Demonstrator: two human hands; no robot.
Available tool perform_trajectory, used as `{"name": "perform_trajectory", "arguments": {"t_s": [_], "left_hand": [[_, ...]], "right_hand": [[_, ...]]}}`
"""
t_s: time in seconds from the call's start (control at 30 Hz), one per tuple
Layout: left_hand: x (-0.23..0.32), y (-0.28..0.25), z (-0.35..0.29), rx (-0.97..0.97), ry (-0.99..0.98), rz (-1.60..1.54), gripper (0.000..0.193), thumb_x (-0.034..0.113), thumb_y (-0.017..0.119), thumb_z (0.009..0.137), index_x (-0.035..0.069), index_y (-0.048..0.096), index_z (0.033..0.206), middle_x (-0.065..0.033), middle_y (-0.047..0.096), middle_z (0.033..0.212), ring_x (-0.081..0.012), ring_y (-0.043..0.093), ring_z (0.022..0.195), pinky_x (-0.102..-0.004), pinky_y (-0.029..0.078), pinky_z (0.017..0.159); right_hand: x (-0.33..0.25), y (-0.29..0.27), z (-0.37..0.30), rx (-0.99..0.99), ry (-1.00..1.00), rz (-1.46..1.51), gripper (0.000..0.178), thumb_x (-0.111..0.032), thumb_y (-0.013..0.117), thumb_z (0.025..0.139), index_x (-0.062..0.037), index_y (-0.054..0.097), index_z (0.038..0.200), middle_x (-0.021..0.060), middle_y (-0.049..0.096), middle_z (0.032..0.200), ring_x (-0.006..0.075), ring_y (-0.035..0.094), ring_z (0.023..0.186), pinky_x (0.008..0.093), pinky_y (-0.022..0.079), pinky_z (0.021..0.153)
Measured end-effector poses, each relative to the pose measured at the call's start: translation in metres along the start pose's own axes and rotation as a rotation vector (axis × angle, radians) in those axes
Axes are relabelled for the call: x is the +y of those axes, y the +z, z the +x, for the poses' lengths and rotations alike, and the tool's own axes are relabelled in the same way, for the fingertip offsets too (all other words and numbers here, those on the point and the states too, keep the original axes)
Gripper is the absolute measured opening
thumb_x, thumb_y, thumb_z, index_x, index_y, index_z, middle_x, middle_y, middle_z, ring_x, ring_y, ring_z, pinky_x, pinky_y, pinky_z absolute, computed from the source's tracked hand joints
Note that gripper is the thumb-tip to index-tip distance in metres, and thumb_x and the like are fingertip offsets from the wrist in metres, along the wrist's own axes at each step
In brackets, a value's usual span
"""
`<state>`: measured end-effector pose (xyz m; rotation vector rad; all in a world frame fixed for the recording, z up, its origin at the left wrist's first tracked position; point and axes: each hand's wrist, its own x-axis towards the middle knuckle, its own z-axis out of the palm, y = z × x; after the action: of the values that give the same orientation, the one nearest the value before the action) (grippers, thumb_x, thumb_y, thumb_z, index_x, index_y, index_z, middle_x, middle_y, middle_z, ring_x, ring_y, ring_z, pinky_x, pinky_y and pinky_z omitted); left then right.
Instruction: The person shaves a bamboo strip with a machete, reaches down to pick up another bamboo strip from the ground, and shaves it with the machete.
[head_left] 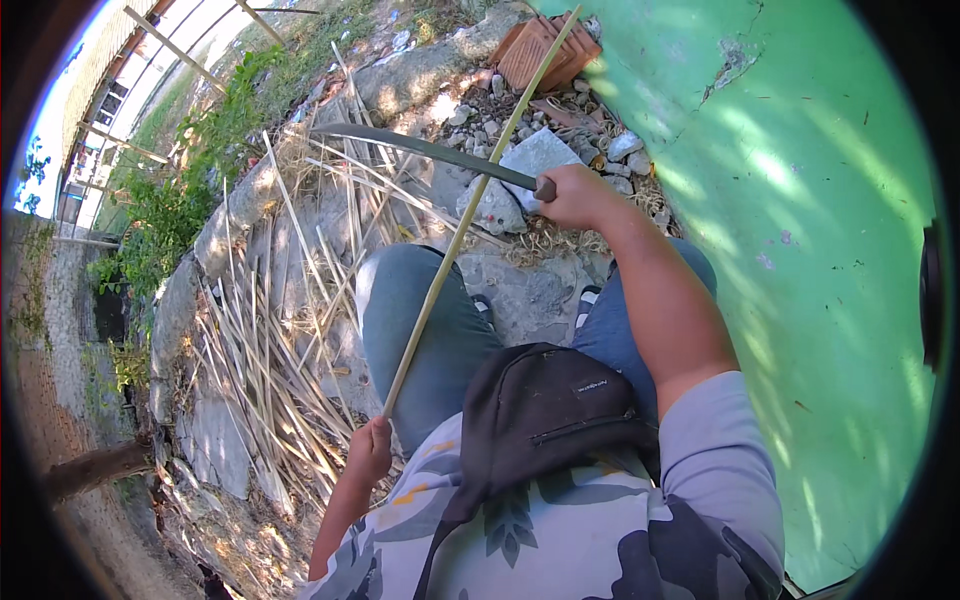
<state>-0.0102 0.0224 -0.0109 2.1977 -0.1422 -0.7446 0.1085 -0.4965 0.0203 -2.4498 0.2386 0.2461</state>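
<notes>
My right hand [577,197] is closed round the handle of a machete [420,146]. Its long dark blade points left and crosses a pale bamboo strip [447,262]; whether the edge touches the strip I cannot tell. Down by my left thigh, my left hand [370,450] grips the lower end of that strip. From there it slants up past my knee, its far end near some orange bricks. To the left, many loose bamboo strips [265,370] lie in a heap on the ground.
Stacked orange hollow bricks [545,52] and rubble [622,150] lie ahead, with a pale stone slab [540,160] among them. A green painted wall or floor [800,250] fills the right side. Leafy plants [165,220] grow at the left. A black bag [550,410] rests against my front.
</notes>
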Motion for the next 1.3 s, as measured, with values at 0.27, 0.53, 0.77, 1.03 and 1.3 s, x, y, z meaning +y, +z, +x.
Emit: {"name": "perform_trajectory", "arguments": {"t_s": [0.27,0.53,0.77,1.03,1.3], "left_hand": [[-0.015,-0.003,-0.002,0.003,-0.017,0.038,0.058,0.049,0.034,0.106,0.002,0.049,0.074,-0.0005,0.044,0.059,-0.0120,0.042,0.057,-0.0331,0.036,0.053],[-0.008,0.001,0.002,0.037,0.024,0.118,0.057,0.047,0.036,0.106,0.001,0.049,0.075,-0.0043,0.044,0.057,-0.0151,0.043,0.056,-0.0354,0.038,0.053],[0.006,-0.002,0.000,0.041,0.026,0.129,0.057,0.045,0.035,0.107,0.001,0.050,0.075,-0.0036,0.046,0.058,-0.0142,0.043,0.056,-0.0342,0.038,0.053],[0.000,-0.004,-0.008,0.006,-0.046,0.041,0.058,0.047,0.034,0.107,0.000,0.049,0.075,-0.0045,0.046,0.060,-0.0153,0.044,0.058,-0.0351,0.039,0.055],[0.009,-0.008,0.004,0.022,-0.028,0.155,0.058,0.047,0.035,0.106,0.000,0.050,0.076,-0.0042,0.046,0.060,-0.0154,0.044,0.058,-0.0360,0.039,0.055]], "right_hand": [[-0.060,0.005,-0.030,-0.069,-0.232,-0.333,0.019,-0.019,0.068,0.074,-0.0146,0.073,0.092,0.0108,0.072,0.090,0.0312,0.069,0.084,0.0425,0.054,0.076],[-0.032,0.002,-0.021,-0.017,-0.003,-0.119,0.022,-0.018,0.069,0.072,-0.0157,0.074,0.093,0.0121,0.073,0.091,0.0315,0.070,0.088,0.0410,0.054,0.077],[-0.028,-0.002,-0.016,-0.045,-0.106,-0.172,0.023,-0.017,0.068,0.073,-0.0162,0.074,0.094,0.0104,0.073,0.089,0.0313,0.070,0.088,0.0409,0.055,0.077],[-0.027,0.009,-0.020,0.047,-0.141,-0.157,0.018,-0.023,0.069,0.072,-0.0147,0.071,0.088,0.0125,0.070,0.082,0.0352,0.068,0.082,0.0442,0.053,0.071],[-0.004,-0.006,-0.004,-0.073,0.050,-0.125,0.022,-0.018,0.065,0.075,-0.0184,0.074,0.095,0.0083,0.073,0.095,0.0301,0.069,0.093,0.0425,0.054,0.081]]}}
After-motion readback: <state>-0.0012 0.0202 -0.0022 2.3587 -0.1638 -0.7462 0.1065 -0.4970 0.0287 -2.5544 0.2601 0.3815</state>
